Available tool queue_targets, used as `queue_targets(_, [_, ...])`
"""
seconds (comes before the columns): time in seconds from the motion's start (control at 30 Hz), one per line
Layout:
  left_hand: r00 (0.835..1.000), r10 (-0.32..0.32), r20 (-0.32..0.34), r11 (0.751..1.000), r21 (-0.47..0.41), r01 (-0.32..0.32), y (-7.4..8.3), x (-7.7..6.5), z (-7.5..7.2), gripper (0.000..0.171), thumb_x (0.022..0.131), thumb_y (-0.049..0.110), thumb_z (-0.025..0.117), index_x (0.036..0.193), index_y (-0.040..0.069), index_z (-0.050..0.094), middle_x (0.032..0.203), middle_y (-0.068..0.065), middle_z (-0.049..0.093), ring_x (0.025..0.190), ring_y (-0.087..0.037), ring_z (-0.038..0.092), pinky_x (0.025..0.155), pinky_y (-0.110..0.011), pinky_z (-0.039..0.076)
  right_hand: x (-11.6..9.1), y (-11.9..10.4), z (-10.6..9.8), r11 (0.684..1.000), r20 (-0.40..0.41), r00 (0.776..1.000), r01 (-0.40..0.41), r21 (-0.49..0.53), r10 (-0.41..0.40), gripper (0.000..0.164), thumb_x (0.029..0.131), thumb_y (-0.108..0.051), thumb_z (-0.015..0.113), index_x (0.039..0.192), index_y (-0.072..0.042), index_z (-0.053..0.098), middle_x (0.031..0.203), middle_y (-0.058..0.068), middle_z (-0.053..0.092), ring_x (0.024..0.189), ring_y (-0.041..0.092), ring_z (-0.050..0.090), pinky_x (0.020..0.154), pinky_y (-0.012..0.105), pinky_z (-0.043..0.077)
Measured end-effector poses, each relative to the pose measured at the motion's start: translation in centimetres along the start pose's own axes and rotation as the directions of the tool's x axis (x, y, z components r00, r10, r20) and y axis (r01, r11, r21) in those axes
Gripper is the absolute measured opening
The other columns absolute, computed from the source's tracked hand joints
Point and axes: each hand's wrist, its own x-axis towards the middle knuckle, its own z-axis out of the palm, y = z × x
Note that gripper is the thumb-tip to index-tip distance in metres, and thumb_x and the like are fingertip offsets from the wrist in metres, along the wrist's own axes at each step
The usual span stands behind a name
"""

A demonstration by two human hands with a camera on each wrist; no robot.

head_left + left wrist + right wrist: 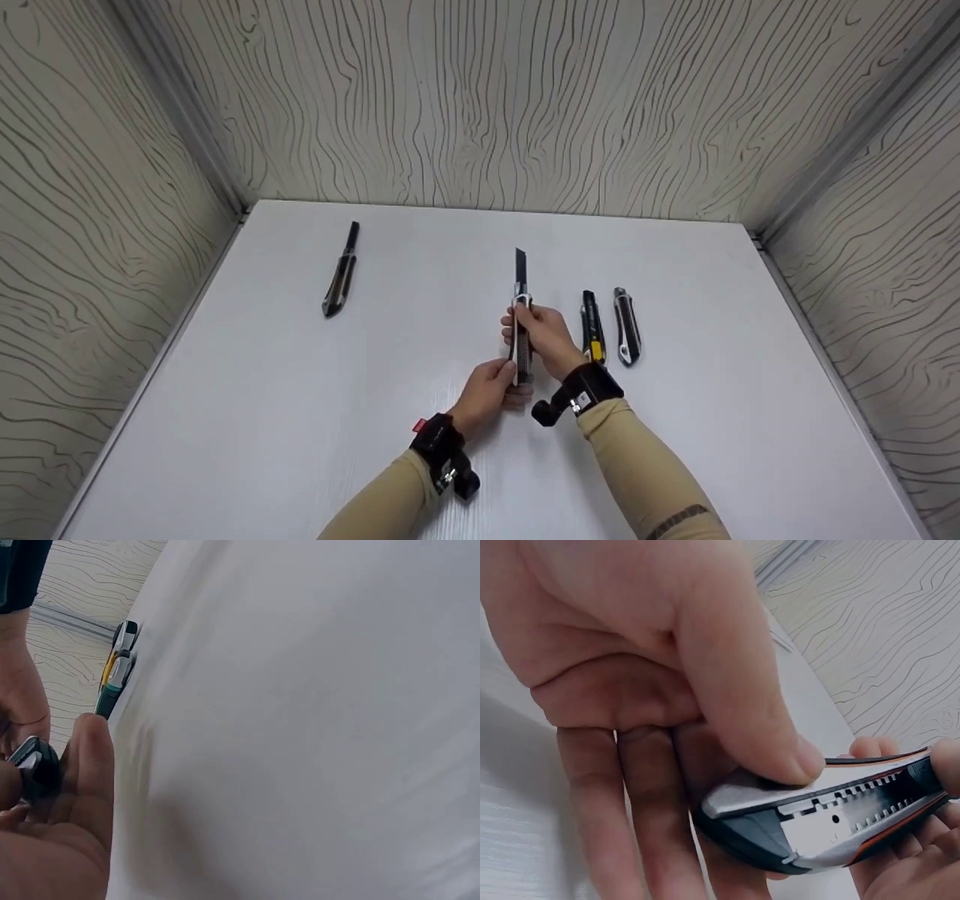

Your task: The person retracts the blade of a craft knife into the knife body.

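Note:
A utility knife with a dark blade extended is held between both hands near the middle of the table, its blade aimed at the back wall. My right hand grips its upper handle, the thumb lying on the slider side. At the butt end, my left hand pinches the handle between thumb and fingers. The right wrist view shows the handle's toothed slot, with the left thumb pressed on its side. In the left wrist view, only the knife's butt shows between the fingers.
Right of my right hand lie a black utility knife with a yellow slider and a grey-black one. Far left lies another utility knife, its dark front section pointing backward. Patterned panels border the white table.

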Motion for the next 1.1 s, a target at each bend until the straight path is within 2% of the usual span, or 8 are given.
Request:
queue_targets(0.27, [1.0,0.024,-0.016,0.999,0.035,-0.023,0.06,0.06,0.23,0.034,0.105,0.018,0.04,0.113,-0.009,0.059,0.101,-0.022,0.07,0.084,-0.02,0.071,0.077,-0.039,0.061,-0.12,-0.14,0.08,1.0,-0.012,1.0,0.003,-0.016,-0.004,0.039,0.103,-0.023,0.048,0.127,0.008,0.053,0.102,0.011,0.067,0.084,0.014,0.067,0.083,0.03,0.059])
queue_targets(0.6, [0.999,0.051,-0.009,0.998,0.038,-0.051,0.23,-0.28,0.3,0.035,0.106,0.015,0.038,0.116,-0.013,0.056,0.105,-0.029,0.068,0.089,-0.032,0.072,0.081,-0.043,0.06,-0.25,-0.11,0.1,0.999,0.015,0.999,0.04,-0.026,-0.039,0.037,0.103,-0.017,0.048,0.127,0.011,0.051,0.098,0.008,0.066,0.083,0.013,0.066,0.081,0.027,0.059])
queue_targets(0.87, [0.999,0.034,-0.029,0.999,0.032,-0.033,0.2,-0.11,0.3,0.034,0.105,0.016,0.039,0.113,-0.011,0.058,0.103,-0.025,0.07,0.087,-0.026,0.072,0.079,-0.04,0.061,-0.25,-0.23,0.09,0.998,0.021,0.999,0.031,-0.048,-0.03,0.036,0.102,-0.016,0.05,0.129,0.007,0.051,0.109,0.014,0.066,0.087,0.013,0.067,0.084,0.028,0.058])
queue_targets(1.1, [0.999,0.029,-0.039,0.999,0.038,-0.027,0.22,0.08,0.36,0.034,0.105,0.016,0.039,0.112,-0.011,0.059,0.1,-0.022,0.071,0.084,-0.024,0.072,0.078,-0.039,0.061,-0.33,-0.26,-0.01,0.998,0.03,0.999,0.042,-0.044,-0.041,0.038,0.102,-0.016,0.049,0.131,0.009,0.049,0.105,0.01,0.066,0.086,0.013,0.067,0.084,0.028,0.058])
